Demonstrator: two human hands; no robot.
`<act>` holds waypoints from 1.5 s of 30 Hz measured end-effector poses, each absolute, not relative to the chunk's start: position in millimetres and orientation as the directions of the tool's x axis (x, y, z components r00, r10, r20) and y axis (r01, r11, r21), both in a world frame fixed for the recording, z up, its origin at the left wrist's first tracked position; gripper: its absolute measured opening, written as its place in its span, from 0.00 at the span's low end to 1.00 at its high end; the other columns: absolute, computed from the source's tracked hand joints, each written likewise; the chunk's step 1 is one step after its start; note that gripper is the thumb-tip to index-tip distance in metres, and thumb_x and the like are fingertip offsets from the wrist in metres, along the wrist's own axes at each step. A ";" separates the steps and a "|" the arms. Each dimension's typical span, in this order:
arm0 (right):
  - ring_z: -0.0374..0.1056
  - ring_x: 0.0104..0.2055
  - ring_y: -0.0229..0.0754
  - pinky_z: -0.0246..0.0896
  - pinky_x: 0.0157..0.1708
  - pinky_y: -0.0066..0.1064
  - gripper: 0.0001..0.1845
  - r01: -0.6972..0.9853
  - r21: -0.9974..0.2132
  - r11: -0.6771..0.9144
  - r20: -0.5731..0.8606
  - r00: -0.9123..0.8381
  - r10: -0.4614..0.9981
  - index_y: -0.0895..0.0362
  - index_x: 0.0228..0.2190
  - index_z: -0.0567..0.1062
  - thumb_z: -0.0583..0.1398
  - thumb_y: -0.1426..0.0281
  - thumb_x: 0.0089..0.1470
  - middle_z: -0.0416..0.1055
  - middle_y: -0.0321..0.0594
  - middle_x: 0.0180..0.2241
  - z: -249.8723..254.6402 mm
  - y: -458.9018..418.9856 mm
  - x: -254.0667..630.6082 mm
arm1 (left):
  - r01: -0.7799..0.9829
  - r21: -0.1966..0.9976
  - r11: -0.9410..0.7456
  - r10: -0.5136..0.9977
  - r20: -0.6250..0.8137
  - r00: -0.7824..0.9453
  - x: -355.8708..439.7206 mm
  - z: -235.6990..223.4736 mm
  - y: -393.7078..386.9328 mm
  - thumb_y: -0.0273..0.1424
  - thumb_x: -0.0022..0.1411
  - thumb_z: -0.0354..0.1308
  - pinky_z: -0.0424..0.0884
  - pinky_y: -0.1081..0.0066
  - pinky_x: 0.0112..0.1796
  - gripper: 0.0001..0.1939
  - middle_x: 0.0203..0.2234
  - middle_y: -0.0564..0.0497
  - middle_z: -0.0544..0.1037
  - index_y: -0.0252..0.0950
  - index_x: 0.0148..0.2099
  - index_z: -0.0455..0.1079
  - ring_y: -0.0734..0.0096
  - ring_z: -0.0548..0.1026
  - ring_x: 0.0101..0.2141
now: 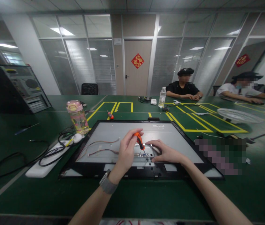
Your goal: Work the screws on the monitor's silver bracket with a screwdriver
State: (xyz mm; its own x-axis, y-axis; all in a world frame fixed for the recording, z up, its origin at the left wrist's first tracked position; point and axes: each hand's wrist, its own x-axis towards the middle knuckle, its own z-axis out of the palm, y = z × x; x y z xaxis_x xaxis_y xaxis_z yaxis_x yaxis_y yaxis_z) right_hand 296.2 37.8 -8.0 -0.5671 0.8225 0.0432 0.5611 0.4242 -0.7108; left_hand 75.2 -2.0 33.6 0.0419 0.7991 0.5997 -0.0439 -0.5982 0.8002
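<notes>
My left hand [128, 146] grips an orange and black screwdriver [139, 140], held tilted with its tip pointing down at a small circuit board [144, 155]. The board sits on a metal strip near the front edge of a flat display panel [104, 132] with a black frame, lying back side up. Just right of the tip, my right hand [164, 151] rests on the panel, its thumb and fingers apart around the end of the strip. Thin cables [99, 151] run leftward from the strip. Whether the tip sits in a screw is too small to tell.
Left of the panel stand a pink-lidded bottle [77, 117] and a white power strip [47, 161] with black cables. A computer case [17, 87] is at far left. Behind the panel are a red-handled tool [110, 115] and a water bottle [162, 97]. Other people sit across the table.
</notes>
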 end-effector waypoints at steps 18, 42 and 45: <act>0.57 0.57 0.51 0.50 0.61 0.44 0.39 0.566 -0.715 0.410 0.032 -0.560 0.828 0.51 0.56 0.65 0.69 0.62 0.43 0.62 0.43 0.53 -4.9 35.7 295.2 | -0.010 0.769 -0.639 0.768 0.639 0.043 75.0 32.8 0.1 0.31 0.65 0.54 0.70 0.69 0.41 0.10 0.36 0.48 0.74 0.38 0.45 0.75 0.67 0.74 0.38; 0.57 0.57 0.52 0.51 0.60 0.45 0.39 0.564 -0.720 0.404 0.031 -0.555 0.831 0.50 0.56 0.65 0.69 0.62 0.42 0.62 0.43 0.53 -3.6 34.7 294.5 | 0.170 0.686 -0.707 0.685 0.724 -0.076 76.1 29.1 -1.2 0.29 0.63 0.58 0.69 0.70 0.40 0.08 0.35 0.51 0.71 0.40 0.42 0.77 0.70 0.72 0.36; 0.58 0.57 0.52 0.52 0.60 0.45 0.39 0.569 -0.718 0.401 0.028 -0.551 0.834 0.51 0.56 0.65 0.69 0.62 0.42 0.62 0.43 0.53 -4.3 35.3 294.7 | 0.130 0.708 -0.694 0.709 0.703 -0.047 75.8 30.0 -2.0 0.28 0.67 0.49 0.69 0.68 0.43 0.13 0.41 0.48 0.74 0.40 0.47 0.75 0.68 0.73 0.42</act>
